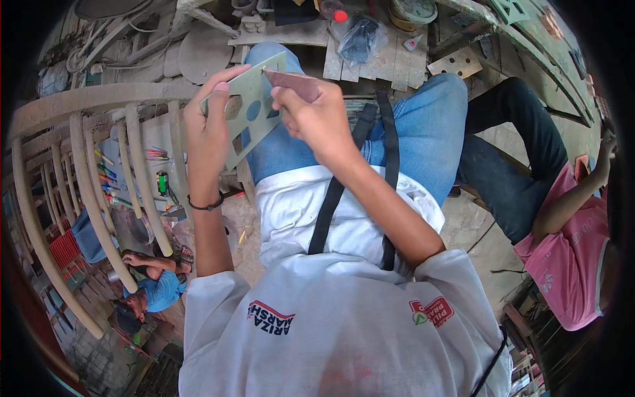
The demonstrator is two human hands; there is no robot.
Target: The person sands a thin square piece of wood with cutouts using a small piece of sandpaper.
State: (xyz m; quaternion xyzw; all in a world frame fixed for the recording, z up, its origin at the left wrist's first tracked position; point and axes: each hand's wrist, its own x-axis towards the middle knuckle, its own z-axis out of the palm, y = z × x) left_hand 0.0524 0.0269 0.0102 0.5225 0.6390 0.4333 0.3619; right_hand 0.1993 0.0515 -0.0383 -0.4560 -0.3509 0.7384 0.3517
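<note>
My left hand (210, 129) grips a pale green flat panel (264, 126) by its left edge, thumb on the near face. The panel is tilted above my lap and has a round hole and several angular cutouts. In my right hand (316, 118) is a folded brownish piece that looks like sandpaper (296, 84), pinched between thumb and fingers. Its tip touches the panel near the upper cutout. My right fingers partly hide the panel's right edge.
A wooden slatted rail (99, 99) stands at the left. Ahead, a slatted bench (397, 63) holds a plastic bag (362, 40), a small bottle (413, 43) and a bucket (413, 14). A person in pink (562, 245) sits at right; another in blue (162, 291) is lower left.
</note>
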